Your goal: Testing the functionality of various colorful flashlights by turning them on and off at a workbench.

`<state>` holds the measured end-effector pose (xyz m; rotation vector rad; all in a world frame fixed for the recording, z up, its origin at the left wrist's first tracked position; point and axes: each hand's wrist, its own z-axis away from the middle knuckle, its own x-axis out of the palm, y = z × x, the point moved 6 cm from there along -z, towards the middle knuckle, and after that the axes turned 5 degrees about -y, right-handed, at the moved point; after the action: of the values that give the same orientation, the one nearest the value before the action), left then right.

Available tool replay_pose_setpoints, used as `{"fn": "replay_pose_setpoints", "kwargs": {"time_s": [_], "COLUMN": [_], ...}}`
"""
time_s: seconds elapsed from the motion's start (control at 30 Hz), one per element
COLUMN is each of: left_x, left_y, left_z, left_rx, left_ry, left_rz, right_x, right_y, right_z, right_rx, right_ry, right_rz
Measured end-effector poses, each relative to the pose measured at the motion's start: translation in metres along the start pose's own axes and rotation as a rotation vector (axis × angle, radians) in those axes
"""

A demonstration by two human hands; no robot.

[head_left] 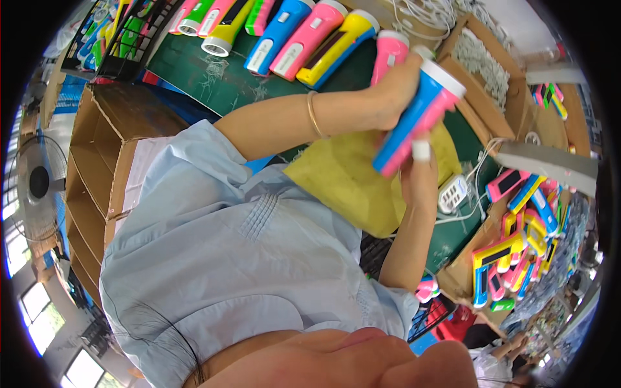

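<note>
A blue and pink flashlight (414, 123) with a white head is held aslant over the green table, its head end up and to the right. It is slightly blurred. My left hand (400, 89) is closed around its upper part, and its fingers are partly hidden behind it. Lower down, my right hand (419, 173) grips the tail end, with a white wrap on one digit. Below both hands spreads a yellow cloth (352, 174). A pink flashlight (390, 53) lies just beyond my left hand.
Along the far side of the green table (213, 74) lie several flashlights (310, 39). A carton of small pale parts (482, 64) stands far right, beside a white power strip (453, 194). A carton of colourful flashlights (517, 246) sits right. A compartmented cardboard box (94, 155) is at left.
</note>
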<state>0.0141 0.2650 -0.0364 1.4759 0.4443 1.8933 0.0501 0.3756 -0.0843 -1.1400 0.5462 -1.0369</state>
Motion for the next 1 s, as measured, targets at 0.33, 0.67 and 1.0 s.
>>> {"fn": "replay_pose_setpoints", "kwargs": {"time_s": [0.33, 0.67, 1.0], "left_x": [-0.198, -0.209, -0.051], "left_y": [0.263, 0.298, -0.010], "left_z": [-0.105, -0.098, 0.047], "left_rx": [0.610, 0.326, -0.127], "left_ry": [0.665, 0.524, -0.343], "left_rz": [-2.072, -2.514, -0.539], "right_x": [-0.266, -0.290, 0.003], "right_y": [-0.092, -0.136, -0.024], "right_z": [0.134, 0.104, 0.017], "right_rx": [-0.462, -0.453, -0.257], "right_ry": [1.125, 1.299, 0.046], "right_rz": [0.056, 0.220, -0.207]}}
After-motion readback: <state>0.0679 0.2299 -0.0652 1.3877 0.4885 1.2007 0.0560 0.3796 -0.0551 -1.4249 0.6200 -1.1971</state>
